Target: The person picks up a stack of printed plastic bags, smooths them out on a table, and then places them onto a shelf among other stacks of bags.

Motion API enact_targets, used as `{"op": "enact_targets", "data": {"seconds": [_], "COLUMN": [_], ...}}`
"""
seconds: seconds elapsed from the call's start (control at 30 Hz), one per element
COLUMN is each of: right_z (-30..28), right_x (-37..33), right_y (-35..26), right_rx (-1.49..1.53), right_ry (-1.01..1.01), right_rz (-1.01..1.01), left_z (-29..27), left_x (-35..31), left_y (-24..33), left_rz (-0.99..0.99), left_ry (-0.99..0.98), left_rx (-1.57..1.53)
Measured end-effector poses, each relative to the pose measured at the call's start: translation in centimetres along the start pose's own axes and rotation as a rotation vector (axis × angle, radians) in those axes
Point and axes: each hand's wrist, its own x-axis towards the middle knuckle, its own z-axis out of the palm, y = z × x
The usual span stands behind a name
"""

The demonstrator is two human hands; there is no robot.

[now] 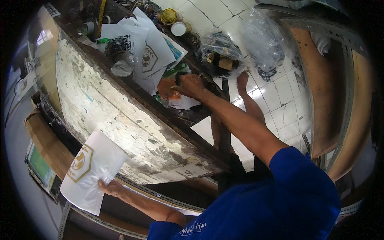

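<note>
My left hand (111, 188) pinches the edge of a white plastic bag (108, 154) printed with a gold emblem. The bag hangs out past the near side of the worn, paint-stained tabletop (120, 120). Farther off, my right hand (191, 86) is closed around something dark and rounded, mostly hidden by the fingers. Beneath and beside that hand are an orange-stained patch (167, 88) and a white paper scrap (184, 103). Loose white sheets (154, 52), one bearing a similar emblem, are heaped just beyond.
Two round tins or jars, one yellow (169, 16) and one white-lidded (179, 29), stand beyond the papers. Clear plastic bags (262, 44) lie on the tiled floor (276, 96). Wooden boards (324, 96) in a metal frame rise at right. A cardboard piece (48, 140) is at left.
</note>
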Motion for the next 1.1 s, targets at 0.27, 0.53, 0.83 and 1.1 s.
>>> {"op": "enact_targets", "data": {"seconds": [0.27,0.53,0.83,1.1], "right_z": [2.4,-1.7,-12.4,-21.6], "right_x": [0.9,-2.6,-9.2,-16.2], "right_y": [-0.2,-3.3,-2.9,-12.7], "right_rx": [0.394,0.736,0.791,1.122], "right_ry": [0.023,0.103,0.698,0.992], "right_rz": [0.013,0.002,-0.030,-0.246], "left_z": [2.1,3.3,5.6,3.5], "left_x": [-1.0,-1.2,-1.8,-1.3], "left_y": [0.4,-0.3,0.5,3.4], "left_rz": [-0.076,-0.072,0.004,0.074], "left_ry": [0.139,0.173,0.143,-0.030], "left_rx": [0.004,-0.073,-0.159,-0.137]}}
